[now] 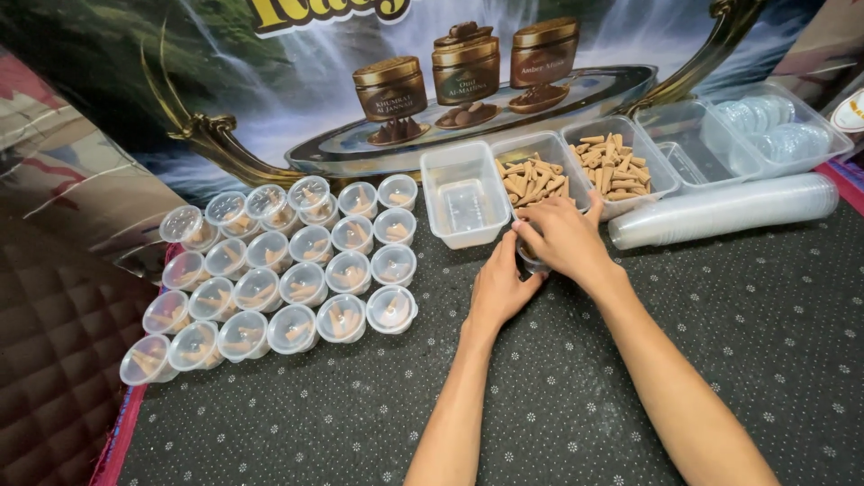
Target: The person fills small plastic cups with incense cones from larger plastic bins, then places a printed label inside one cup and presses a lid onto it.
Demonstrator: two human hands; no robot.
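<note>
Both hands meeting over a small clear cup (531, 259) on the dark dotted mat (630, 360), just in front of the trays. Left hand (498, 286) cupped against the near side, fingers curled to steady it. Right hand (567, 238) arched over the top, fingers bent down as if pressing on a lid; cup mostly hidden, so lid presence not certain.

Supply kept within short reach:
- Five clear rectangular trays in a row behind the hands. Nearest, an empty tray (464, 193); next two, cone trays (576, 166) filled with tan cones; fourth tray (688, 144) almost bare; fifth, lid tray (783, 130) holding round clear lids.
- One sleeve of nested empty cups (729, 209), laid on its side to the right.

Finished stock set apart on the left: filled lidded cups (288, 270), roughly twenty-seven, arranged in slanting rows, each containing cones, grouped for easy counting. Printed banner (270, 72) standing behind everything.
</note>
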